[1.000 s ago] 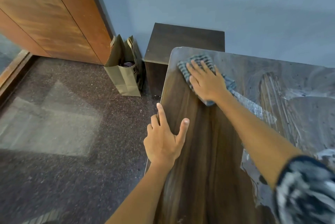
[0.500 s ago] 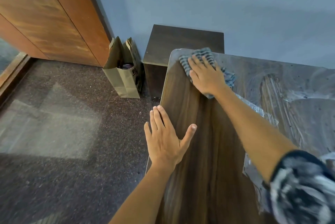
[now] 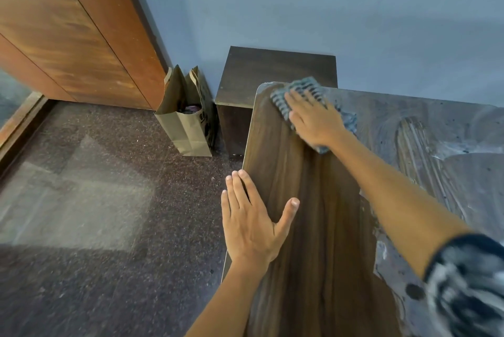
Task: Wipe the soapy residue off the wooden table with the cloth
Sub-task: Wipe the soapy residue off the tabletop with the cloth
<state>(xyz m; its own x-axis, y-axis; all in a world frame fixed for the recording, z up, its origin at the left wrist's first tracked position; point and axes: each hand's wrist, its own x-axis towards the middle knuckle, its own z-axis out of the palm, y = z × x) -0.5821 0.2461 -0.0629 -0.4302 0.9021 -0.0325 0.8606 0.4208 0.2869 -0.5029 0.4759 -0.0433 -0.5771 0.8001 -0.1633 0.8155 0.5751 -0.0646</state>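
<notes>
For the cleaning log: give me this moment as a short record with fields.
table: wooden table, left strip wiped bare, right part under soapy residue
cloth: striped cloth at the far left corner
right hand: right hand flat on the cloth
left hand: left hand flat on the table's left edge
floor: paper bag beside a dark cabinet

The wooden table (image 3: 313, 200) fills the lower right of the frame. At its upper left corner the cloth (image 3: 297, 97) lies on it under the right hand (image 3: 313, 121). The left hand (image 3: 251, 225) rests flat on its left edge, lower in the frame. The soapy residue (image 3: 436, 146) covers the table's right part. Above that corner stands a cabinet (image 3: 272, 72), with a paper bag (image 3: 185, 124) on the floor (image 3: 81, 200) to its left.
</notes>
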